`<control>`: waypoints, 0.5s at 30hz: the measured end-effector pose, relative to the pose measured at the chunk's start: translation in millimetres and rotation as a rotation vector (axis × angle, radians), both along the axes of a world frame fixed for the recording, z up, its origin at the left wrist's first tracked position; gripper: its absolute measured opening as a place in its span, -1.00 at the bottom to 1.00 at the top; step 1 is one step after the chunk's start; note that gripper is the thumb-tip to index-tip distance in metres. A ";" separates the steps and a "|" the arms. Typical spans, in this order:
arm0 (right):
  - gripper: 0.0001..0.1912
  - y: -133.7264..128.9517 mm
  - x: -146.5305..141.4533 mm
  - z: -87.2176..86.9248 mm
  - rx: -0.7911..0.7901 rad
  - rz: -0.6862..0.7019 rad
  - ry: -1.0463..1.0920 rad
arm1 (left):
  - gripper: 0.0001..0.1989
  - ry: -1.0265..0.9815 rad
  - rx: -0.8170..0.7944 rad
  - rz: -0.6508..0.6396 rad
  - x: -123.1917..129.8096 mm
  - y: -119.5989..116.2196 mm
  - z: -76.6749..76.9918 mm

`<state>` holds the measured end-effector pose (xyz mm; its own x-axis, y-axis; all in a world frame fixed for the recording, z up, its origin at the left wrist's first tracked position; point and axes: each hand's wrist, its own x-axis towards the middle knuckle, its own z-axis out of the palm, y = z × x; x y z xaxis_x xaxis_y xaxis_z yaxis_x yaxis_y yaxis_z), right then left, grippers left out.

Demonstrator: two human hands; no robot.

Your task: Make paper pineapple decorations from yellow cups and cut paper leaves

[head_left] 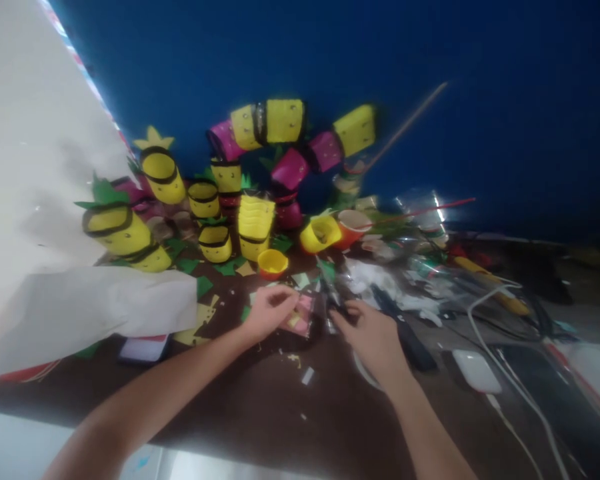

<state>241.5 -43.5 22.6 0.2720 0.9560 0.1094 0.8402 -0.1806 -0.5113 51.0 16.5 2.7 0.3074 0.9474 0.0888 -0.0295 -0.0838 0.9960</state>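
My left hand point(271, 310) is over the middle of the dark table, its thumb and fingers closed at the edge of a small pink packet point(304, 319). To its right, my right hand point(367, 330) reaches over a dark-handled tool point(331, 303) that looks like scissors, pointing away from me. Blur hides whether its fingers grip the tool. Beyond my hands stands a small yellow and orange cup point(273, 265), with a yellow cup lying on its side point(321, 233) and an orange cup point(354, 229) behind to the right.
Several yellow and magenta cups point(117, 228) stand or are stacked along the blue wall. White paper point(155, 303) and a phone point(144, 349) lie at left. At right are a yellow-handled tool point(493, 287), a white charger point(477, 371), cables and a dark device point(537, 387). Scraps surround my hands.
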 end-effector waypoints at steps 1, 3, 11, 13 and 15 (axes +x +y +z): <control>-0.76 0.5 1.1 0.0 0.031 -0.008 0.009 | -0.82 0.022 0.024 0.031 -0.1 -1.2 0.4; -0.77 0.6 1.0 0.2 0.122 -0.009 0.053 | -0.83 0.066 0.082 0.080 -0.3 -3.7 2.1; -0.82 -4.8 -24.7 1.5 0.197 0.311 0.565 | -0.80 0.319 0.540 -0.149 -0.9 -12.5 3.5; -0.82 -5.0 -27.9 1.4 0.205 0.331 0.589 | -0.79 0.367 0.613 -0.180 -0.9 -14.2 3.3; -0.83 -5.1 -28.3 1.0 0.208 0.353 0.598 | -0.78 0.384 0.649 -0.190 -0.9 -15.4 4.0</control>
